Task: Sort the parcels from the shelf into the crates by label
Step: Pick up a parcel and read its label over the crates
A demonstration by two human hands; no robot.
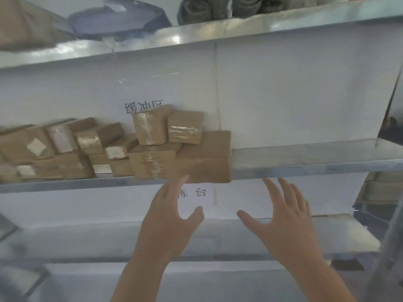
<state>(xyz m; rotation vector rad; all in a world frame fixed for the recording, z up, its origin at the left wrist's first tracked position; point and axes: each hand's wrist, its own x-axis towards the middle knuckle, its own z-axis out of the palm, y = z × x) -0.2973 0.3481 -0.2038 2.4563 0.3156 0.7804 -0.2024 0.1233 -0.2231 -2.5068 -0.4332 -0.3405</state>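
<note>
Several brown cardboard parcels (pixel 72 149), taped and some with white labels, are piled on the left half of a metal shelf (pixel 305 162). The largest parcel (pixel 205 158) sits at the pile's right end, overhanging the shelf's front edge. Two smaller parcels (pixel 168 127) are stacked on top of it. My left hand (pixel 170 216) is raised just below the large parcel, fingers spread, fingertips at its lower front edge. My right hand (pixel 285 214) is raised further right, below the shelf edge, fingers spread and holding nothing. No crates are in view.
A white back panel (pixel 283 94) with printed characters stands behind the parcels. A lower shelf board (pixel 327 234) lies under my hands. The top shelf holds rolled fabric (pixel 218 7) and a dark bag (pixel 115 16). More shelving stands at the right edge.
</note>
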